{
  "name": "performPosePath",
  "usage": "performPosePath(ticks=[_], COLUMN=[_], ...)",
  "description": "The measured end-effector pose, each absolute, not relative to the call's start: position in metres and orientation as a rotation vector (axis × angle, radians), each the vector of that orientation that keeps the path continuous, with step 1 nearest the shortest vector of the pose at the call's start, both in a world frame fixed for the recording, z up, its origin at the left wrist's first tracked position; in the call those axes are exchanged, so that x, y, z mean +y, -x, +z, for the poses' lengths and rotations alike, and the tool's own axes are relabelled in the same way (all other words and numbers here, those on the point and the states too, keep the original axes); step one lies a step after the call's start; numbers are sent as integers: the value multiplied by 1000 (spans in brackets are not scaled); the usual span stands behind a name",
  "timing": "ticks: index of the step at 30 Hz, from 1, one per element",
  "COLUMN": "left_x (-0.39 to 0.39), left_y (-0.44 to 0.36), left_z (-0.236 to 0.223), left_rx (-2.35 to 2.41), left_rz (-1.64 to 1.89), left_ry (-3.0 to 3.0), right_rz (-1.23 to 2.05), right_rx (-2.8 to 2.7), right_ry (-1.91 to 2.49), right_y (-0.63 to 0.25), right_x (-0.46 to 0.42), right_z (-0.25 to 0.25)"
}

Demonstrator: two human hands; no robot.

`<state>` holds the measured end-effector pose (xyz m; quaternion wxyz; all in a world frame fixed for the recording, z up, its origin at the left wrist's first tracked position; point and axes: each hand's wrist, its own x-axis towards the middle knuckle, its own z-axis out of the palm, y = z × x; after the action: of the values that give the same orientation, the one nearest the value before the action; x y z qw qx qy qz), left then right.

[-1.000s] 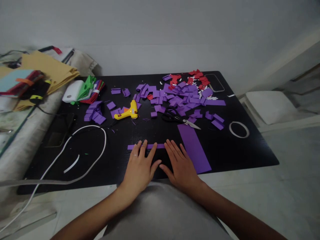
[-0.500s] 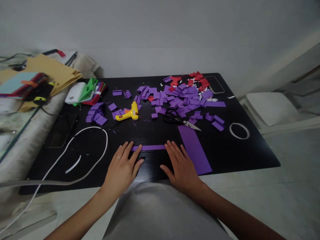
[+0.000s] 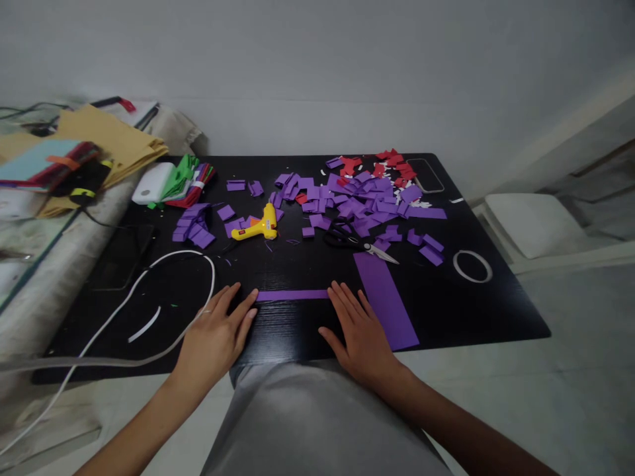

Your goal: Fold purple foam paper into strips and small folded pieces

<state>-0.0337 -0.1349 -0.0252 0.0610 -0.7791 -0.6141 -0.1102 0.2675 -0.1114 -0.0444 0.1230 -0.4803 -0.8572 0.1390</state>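
Step judged: flattening purple strip [image 3: 292, 295] near counter [image 3: 496, 304] front edge. Left hand [image 3: 213, 340], right hand [image 3: 360, 334] flat, holding nothing; strip ends need pinning.

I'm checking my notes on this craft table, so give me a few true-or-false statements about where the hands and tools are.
1. Both hands (left hand, right hand) lie flat on the black table. True.
2. A thin purple strip lies between the two hands. True.
3. The right hand holds the scissors. False: they lie on the table beyond the hand, untouched.
4. The glue gun is red. False: it is yellow.
5. A wide purple sheet lies just right of the right hand. True.
6. The white ring sits on the left side of the table. False: it is on the right side.
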Motion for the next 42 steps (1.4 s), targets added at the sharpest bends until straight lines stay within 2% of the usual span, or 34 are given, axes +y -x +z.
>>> performPosePath(ticks=[30, 37, 42], left_x=[-138, -138, -134], left_y=[28, 26, 30], left_z=[-41, -42, -37], left_rx=[-1864, -1921, -1964], left_rz=[-384, -411, -473], left_ry=[2329, 2305, 2285], right_rz=[333, 412, 223], right_rx=[-2403, -2289, -2245], right_ry=[1501, 1441, 1364], right_y=[-302, -298, -276], right_x=[-108, -103, -68], right_z=[-40, -37, -19])
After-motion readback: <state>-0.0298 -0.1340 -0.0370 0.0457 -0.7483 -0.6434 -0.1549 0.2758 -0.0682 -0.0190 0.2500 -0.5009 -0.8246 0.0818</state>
